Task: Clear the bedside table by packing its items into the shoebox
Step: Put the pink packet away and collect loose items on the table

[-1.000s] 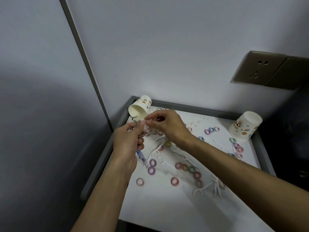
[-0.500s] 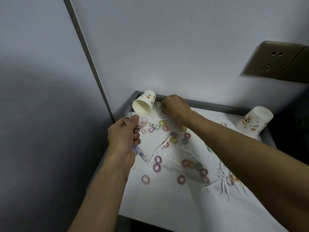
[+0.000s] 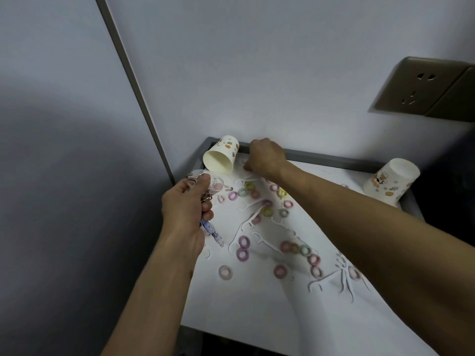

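The bedside table [image 3: 331, 160] has a white top strewn with several pastel hair rings [image 3: 243, 241] and white floss picks [image 3: 243, 224]. My left hand [image 3: 186, 209] grips a bunch of clear hooks with metal wire [image 3: 205, 185] and a blue-and-clear small tool [image 3: 212, 231] above the table's left edge. My right hand [image 3: 266, 158] reaches to the back left corner, fingers curled down onto the tabletop beside a tipped paper cup [image 3: 222, 155]; what it pinches is hidden. No shoebox is in view.
A second patterned paper cup [image 3: 390, 179] lies on its side at the back right corner. A wall socket [image 3: 421, 89] sits on the wall above. A grey vertical strip [image 3: 133, 83] runs down the wall to the table's left corner.
My right hand left my left hand and reached back to the far left corner beside the tipped cup. My left hand kept its hold on the hooks and tool.
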Motion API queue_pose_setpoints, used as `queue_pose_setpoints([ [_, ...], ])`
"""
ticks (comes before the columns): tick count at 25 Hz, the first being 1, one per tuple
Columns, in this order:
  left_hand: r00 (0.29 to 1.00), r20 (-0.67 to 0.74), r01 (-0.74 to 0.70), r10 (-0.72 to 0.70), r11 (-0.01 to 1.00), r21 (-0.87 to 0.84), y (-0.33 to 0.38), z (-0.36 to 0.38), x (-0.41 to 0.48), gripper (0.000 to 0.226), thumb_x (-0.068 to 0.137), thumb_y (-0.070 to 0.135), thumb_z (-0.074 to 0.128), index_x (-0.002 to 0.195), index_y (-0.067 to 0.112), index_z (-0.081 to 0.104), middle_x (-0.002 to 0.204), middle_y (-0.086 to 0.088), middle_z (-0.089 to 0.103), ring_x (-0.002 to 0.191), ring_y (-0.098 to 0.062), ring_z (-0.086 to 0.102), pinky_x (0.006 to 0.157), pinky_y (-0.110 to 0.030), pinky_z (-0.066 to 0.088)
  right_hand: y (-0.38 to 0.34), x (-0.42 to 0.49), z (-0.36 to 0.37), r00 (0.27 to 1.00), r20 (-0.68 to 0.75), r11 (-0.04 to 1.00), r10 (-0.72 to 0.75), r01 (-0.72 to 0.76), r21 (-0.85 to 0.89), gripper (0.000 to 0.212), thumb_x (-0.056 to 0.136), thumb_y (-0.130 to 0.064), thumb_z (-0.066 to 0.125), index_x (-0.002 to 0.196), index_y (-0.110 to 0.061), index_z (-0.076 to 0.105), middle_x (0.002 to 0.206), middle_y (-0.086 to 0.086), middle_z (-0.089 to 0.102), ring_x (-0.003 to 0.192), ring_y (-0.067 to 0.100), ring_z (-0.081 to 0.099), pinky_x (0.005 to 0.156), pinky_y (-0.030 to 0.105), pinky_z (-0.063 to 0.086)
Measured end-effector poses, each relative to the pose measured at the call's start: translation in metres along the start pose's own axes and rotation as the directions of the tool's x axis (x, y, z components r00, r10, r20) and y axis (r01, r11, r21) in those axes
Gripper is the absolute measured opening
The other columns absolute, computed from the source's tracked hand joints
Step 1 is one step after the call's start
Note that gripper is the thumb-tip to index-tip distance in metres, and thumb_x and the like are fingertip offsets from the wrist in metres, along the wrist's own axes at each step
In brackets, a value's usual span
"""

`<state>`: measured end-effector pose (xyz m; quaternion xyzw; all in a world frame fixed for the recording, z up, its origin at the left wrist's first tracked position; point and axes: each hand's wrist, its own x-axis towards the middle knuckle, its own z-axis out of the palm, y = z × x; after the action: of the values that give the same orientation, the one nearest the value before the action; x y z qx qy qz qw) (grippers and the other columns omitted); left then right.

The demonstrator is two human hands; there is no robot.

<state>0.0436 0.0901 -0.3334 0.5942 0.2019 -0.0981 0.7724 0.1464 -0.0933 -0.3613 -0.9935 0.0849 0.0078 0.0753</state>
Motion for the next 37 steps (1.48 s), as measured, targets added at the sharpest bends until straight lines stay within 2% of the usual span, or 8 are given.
queue_pose_setpoints([
  [9, 1.0, -0.013, -0.008, 0.008, 1.0, 0.023, 0.0, -0.004, 0.003, 0.019, 0.092, 0.015, 0.067, 0.107, 0.003, 0.067, 0.081, -0.008, 0.063, 0.039, -0.004, 0.04, 0.037, -0.018, 0.036, -0.004, 0.002, -0.002, 0.992, 0.105, 0.991, 0.073, -0.084, 0.105, 0.045, 0.073, -0.03, 0.082, 0.105, -0.007, 0.06, 0.108, 0.014, 0.065, 0.098, 0.031, 0.063, 0.066, 0.028, 0.041],
  [12, 1.0, -0.003, -0.011, 0.011, 1.0, 0.025, -0.001, -0.001, 0.004, 0.015, 0.092, 0.015, 0.067, 0.103, 0.004, 0.068, 0.083, -0.009, 0.063, 0.041, -0.004, 0.039, 0.037, -0.018, 0.035, 0.003, 0.0, -0.003, 0.986, 0.134, 0.972, 0.1, -0.126, 0.2, 0.039, 0.071, -0.031, 0.084, 0.088, -0.011, 0.055, 0.104, 0.013, 0.066, 0.091, 0.029, 0.062, 0.065, 0.027, 0.041],
  [15, 0.999, 0.045, -0.009, 0.007, 0.999, 0.043, -0.004, 0.004, 0.003, 0.013, 0.091, 0.014, 0.068, 0.1, 0.004, 0.067, 0.08, -0.009, 0.059, 0.042, -0.005, 0.038, 0.036, -0.018, 0.034, 0.016, -0.009, -0.017, 0.973, 0.167, 0.911, 0.158, -0.209, 0.357, 0.041, 0.071, -0.029, 0.084, 0.069, -0.012, 0.047, 0.086, 0.01, 0.064, 0.083, 0.026, 0.062, 0.062, 0.028, 0.044],
  [20, 0.968, 0.251, -0.004, -0.024, 0.994, 0.11, -0.008, 0.025, -0.022, 0.01, 0.092, 0.012, 0.067, 0.085, 0.007, 0.062, 0.06, 0.001, 0.054, 0.042, -0.005, 0.033, 0.035, -0.017, 0.029, 0.051, -0.082, -0.077, 0.955, 0.232, 0.675, 0.183, -0.294, 0.677, 0.03, 0.075, -0.027, 0.082, 0.078, -0.002, 0.065, 0.066, 0.004, 0.058, 0.057, 0.012, 0.052, 0.051, 0.02, 0.041],
  [25, 0.878, 0.471, 0.015, -0.086, 0.988, 0.153, -0.012, 0.065, -0.093, 0.009, 0.092, 0.011, 0.066, 0.094, 0.004, 0.061, 0.067, -0.004, 0.059, 0.04, -0.005, 0.033, 0.035, -0.017, 0.027, 0.095, -0.213, -0.133, 0.952, 0.289, 0.541, 0.103, -0.298, 0.787, 0.016, 0.079, -0.024, 0.078, 0.08, -0.008, 0.074, 0.067, -0.002, 0.068, 0.059, 0.003, 0.056, 0.053, 0.015, 0.045],
  [30, 0.695, 0.706, -0.084, -0.135, 0.96, 0.266, -0.01, 0.123, -0.205, 0.008, 0.091, 0.01, 0.067, 0.086, 0.007, 0.061, 0.066, -0.006, 0.059, 0.039, -0.006, 0.031, 0.036, -0.015, 0.025, 0.149, -0.335, -0.185, 0.96, 0.225, 0.367, 0.169, -0.273, 0.889, 0.01, 0.084, -0.011, 0.072, 0.084, -0.003, 0.066, 0.084, 0.014, 0.065, 0.08, 0.019, 0.061, 0.081, 0.03, 0.055],
  [32, 0.618, 0.771, -0.114, -0.151, 0.954, 0.278, -0.018, 0.152, -0.25, 0.019, 0.092, 0.01, 0.066, 0.077, 0.01, 0.055, 0.057, 0.0, 0.048, 0.038, -0.005, 0.03, 0.036, -0.014, 0.024, 0.172, -0.381, -0.208, 0.954, 0.195, 0.3, 0.229, -0.26, 0.918, 0.008, 0.084, -0.006, 0.07, 0.085, -0.003, 0.064, 0.085, 0.016, 0.066, 0.078, 0.021, 0.065, 0.075, 0.03, 0.06],
  [37, 0.466, 0.86, -0.161, -0.21, 0.935, 0.315, -0.043, 0.227, -0.343, 0.023, 0.094, 0.01, 0.064, 0.074, 0.009, 0.053, 0.049, 0.005, 0.048, 0.037, -0.002, 0.035, 0.031, -0.015, 0.026, 0.242, -0.474, -0.252, 0.91, 0.162, 0.318, 0.381, -0.294, 0.901, 0.017, 0.081, -0.001, 0.071, 0.096, 0.0, 0.064, 0.08, 0.015, 0.063, 0.064, 0.015, 0.061, 0.06, 0.022, 0.057],
])
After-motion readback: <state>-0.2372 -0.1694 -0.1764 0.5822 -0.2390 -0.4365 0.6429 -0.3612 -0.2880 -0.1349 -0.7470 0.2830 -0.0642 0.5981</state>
